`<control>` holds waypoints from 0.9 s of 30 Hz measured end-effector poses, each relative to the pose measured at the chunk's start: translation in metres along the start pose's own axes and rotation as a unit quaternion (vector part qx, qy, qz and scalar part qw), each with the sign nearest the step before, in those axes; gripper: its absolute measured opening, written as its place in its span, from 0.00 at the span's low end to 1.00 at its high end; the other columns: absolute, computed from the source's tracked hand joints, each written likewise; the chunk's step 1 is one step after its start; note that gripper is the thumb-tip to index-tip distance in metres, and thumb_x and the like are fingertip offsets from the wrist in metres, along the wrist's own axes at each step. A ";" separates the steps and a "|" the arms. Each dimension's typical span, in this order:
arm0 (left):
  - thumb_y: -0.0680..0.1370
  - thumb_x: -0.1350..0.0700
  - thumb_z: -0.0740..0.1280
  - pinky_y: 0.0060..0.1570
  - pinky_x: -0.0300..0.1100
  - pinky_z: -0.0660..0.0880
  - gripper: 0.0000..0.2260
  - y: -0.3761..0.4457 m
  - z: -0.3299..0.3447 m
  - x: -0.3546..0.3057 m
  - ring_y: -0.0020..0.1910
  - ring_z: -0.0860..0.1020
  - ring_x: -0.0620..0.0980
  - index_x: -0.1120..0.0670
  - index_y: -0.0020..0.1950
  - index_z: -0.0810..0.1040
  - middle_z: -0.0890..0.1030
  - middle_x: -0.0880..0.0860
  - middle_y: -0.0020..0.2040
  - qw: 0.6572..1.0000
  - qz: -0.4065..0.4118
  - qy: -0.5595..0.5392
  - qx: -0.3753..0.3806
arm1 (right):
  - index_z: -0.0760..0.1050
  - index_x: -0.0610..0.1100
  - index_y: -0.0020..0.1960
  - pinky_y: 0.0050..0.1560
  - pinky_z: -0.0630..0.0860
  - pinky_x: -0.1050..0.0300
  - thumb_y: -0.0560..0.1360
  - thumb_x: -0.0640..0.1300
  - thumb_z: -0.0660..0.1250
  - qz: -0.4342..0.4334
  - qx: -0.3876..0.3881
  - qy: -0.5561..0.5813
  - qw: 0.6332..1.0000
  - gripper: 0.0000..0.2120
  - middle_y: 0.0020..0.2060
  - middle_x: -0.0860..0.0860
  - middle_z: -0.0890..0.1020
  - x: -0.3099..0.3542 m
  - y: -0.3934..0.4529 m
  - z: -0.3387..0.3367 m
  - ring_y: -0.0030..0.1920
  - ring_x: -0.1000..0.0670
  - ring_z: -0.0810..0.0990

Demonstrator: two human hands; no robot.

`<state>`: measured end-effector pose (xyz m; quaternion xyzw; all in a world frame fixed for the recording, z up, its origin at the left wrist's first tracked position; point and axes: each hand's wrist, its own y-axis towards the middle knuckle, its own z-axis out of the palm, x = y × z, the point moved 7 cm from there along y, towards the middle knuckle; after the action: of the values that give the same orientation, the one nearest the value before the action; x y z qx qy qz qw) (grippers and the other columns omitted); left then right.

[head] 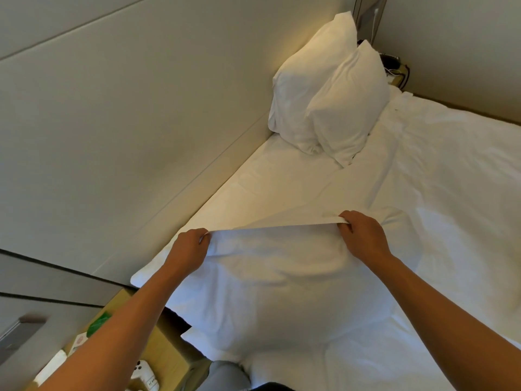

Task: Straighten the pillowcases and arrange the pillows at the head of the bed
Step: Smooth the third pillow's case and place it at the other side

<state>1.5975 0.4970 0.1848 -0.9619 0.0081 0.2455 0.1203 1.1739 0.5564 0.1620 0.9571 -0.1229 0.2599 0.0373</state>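
The left hand [189, 246] is closed on one end of the pillowcase's [270, 283] far hem, and the right hand [363, 237] is closed on the other end, so the hem is pulled taut in a near-straight line between them. The pillow inside lies on the near side of both grips, toward the person, on the bed [451, 193]. Its long axis runs roughly parallel to the stretched hem, left to right. Neither hand is clearly nearer the bulk; they hold it evenly.

Left of the left hand is the padded wall [127, 122], close by, and below it a bedside shelf [158, 351] with small items I cannot make out well. One corner of the pillow overhangs the bed edge on that side.

Beyond both grips, up and to the right, two pillows [327, 100] lean upright at the wall, one overlapping the other. The open sheet between the hands and that pair is clear of objects, only creased. I judge the coming move to be a tug away from the filling to flatten the case, then a carry toward that far pair; the wall would limit any swing to the left.
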 end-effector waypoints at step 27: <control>0.84 0.55 0.61 0.39 0.49 0.74 0.12 0.046 -0.183 0.005 0.36 0.77 0.57 0.54 0.42 0.78 0.78 0.54 0.33 0.974 0.032 -0.055 -0.217 | 0.84 0.43 0.56 0.51 0.73 0.55 0.84 0.47 0.63 -0.105 -0.133 0.095 0.981 0.12 0.50 0.45 0.86 0.184 0.150 -0.077 0.48 0.47 0.81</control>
<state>1.6844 0.4099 0.3274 -0.9492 -0.0209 0.2978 -0.0989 1.2518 0.3821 0.3233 0.9222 -0.0515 0.3253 0.2026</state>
